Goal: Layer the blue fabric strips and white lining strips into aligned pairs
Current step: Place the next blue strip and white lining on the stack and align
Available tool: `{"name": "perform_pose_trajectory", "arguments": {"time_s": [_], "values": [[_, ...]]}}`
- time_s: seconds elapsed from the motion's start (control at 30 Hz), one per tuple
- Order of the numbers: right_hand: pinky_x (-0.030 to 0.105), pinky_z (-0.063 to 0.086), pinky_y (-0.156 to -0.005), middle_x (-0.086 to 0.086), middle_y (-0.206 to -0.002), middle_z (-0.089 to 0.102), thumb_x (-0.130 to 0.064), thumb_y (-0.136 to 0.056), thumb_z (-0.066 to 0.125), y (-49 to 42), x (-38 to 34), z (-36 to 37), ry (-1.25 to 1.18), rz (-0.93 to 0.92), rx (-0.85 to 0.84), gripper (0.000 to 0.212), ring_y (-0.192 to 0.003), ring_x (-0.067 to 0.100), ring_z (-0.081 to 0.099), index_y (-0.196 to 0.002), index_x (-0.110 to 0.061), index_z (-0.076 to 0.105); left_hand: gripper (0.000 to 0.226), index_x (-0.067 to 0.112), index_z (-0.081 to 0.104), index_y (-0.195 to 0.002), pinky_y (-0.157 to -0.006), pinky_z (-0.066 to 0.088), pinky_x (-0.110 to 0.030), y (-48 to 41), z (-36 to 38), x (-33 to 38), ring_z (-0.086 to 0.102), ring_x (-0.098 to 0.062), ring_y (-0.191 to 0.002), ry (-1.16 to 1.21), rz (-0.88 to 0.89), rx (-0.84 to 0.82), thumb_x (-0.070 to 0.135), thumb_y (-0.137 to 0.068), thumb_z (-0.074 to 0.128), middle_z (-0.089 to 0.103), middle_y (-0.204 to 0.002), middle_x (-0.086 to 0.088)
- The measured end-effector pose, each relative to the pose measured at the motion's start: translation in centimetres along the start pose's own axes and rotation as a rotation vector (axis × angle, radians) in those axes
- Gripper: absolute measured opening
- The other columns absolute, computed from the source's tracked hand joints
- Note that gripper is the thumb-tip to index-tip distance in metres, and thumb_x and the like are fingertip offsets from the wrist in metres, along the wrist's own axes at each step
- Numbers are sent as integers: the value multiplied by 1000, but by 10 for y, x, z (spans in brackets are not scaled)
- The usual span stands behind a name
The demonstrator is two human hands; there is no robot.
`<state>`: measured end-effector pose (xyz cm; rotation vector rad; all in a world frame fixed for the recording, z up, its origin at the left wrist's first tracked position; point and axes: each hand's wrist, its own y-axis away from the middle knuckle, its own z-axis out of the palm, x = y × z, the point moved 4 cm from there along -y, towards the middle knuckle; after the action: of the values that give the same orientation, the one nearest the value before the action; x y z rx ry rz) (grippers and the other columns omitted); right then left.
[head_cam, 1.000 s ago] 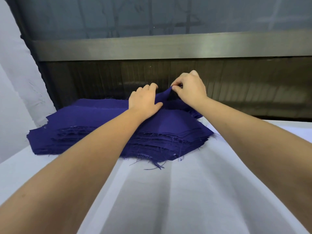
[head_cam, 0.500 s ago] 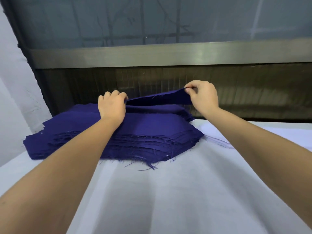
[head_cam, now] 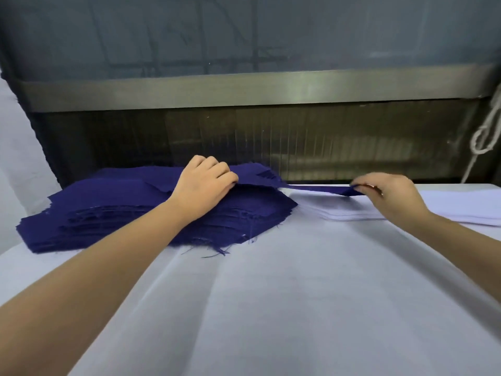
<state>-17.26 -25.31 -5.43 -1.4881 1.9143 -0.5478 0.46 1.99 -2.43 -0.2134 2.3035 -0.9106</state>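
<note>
A person's left hand (head_cam: 204, 185) and right hand (head_cam: 393, 195) pinch opposite ends of a blue fabric strip (head_cam: 317, 189) stretched from its stack (head_cam: 122, 210) over white lining strips (head_cam: 349, 213)

One head-worn wide-angle cam, facing forward and down over the white cloth-covered desk (head_cam: 271, 308). Close range: both forearms fill the bottom corners; left hand (head_cam: 206, 185) and right hand (head_cam: 393, 196) sit mid-frame, each gripping the dark blue fabric strip (head_cam: 320, 189). Straight ahead: brushed grey metal rail (head_cam: 257, 88) above a dark ribbed panel (head_cam: 298, 142). Frame edges bow, probably lens distortion.
</note>
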Motion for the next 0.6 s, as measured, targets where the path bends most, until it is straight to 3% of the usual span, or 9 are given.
{"name": "perform_pose_trajectory", "arguments": {"time_s": [0.1, 0.23, 0.37, 0.5, 0.6], "values": [[42, 52, -73, 7, -100, 71, 1, -87, 59, 25, 10, -13, 166, -67, -126, 18, -83, 33, 66, -98, -7, 71, 12, 13, 72, -88, -62, 49, -31, 0, -1, 26, 61, -25, -68, 28, 176, -51, 12, -86, 60, 66, -78, -3], [37, 53, -55, 3, -89, 73, 15, -64, 74, 57, 14, -26, 336, -271, -229, 32, -58, 30, 63, -86, -8, 72, 11, 12, 71, -82, -53, 47, -30, 0, -1, 64, 56, -22, -59, 116, 311, -123, 5, -74, 74, 62, -70, -3], [32, 44, -79, 6, -92, 66, 3, -78, 59, 61, 30, -32, 362, -156, -385, 27, -86, 27, 60, -94, -15, 72, 3, 15, 71, -83, -50, 45, -28, 1, 0, 91, 53, -20, -56, 181, 349, -187, 14, -80, 71, 60, -68, -1], [33, 42, -80, 3, -89, 58, 0, -73, 54, 62, 41, -40, 360, -87, -407, 25, -87, 28, 55, -81, -17, 70, 7, 15, 72, -88, -51, 46, -26, -2, -7, 108, 54, -21, -54, 324, 304, -227, 18, -81, 72, 61, -69, -1], [26, 35, -78, -5, -81, 60, 2, -68, 51, 62, 40, -42, 403, -114, -509, 27, -90, 19, 52, -70, -24, 60, 17, 21, 69, -103, -70, 50, -31, -2, -4, 113, 59, -15, -78, 503, 138, -373, 29, -92, 58, 63, -89, 4]]}}
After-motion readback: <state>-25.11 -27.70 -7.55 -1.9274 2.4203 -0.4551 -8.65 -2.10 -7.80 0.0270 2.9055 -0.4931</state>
